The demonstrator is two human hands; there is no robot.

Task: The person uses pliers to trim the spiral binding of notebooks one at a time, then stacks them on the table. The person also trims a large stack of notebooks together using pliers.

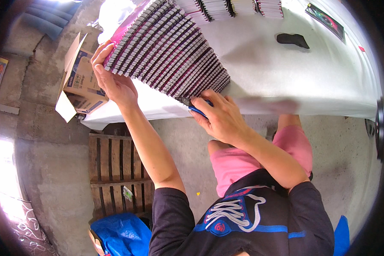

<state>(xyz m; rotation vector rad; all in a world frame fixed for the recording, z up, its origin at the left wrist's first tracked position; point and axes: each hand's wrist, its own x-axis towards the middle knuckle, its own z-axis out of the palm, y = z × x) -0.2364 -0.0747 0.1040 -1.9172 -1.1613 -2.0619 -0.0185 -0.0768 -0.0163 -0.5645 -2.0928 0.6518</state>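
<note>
A tall stack of what look like wire-bound notebooks (166, 51) leans over the white-covered table, its rows of pale binding loops facing me and pink covers showing at the left. My left hand (113, 81) grips the stack's left end, fingers behind the edge and thumb along its side. At the stack's near right corner, my right hand (221, 115) is closed round a small blue-handled tool (199, 111). The tool's dark metal tip touches or nearly touches the lowest bindings. My fingers hide much of the tool, so its exact kind is unclear.
More bound stacks (269, 7) stand along the far side of the table (264, 64). A black flat object (293, 40) and a dark-covered notebook (326, 20) lie at the right. An open cardboard box (83, 81) sits left; a wooden pallet (115, 170) and blue plastic bag (121, 234) are below.
</note>
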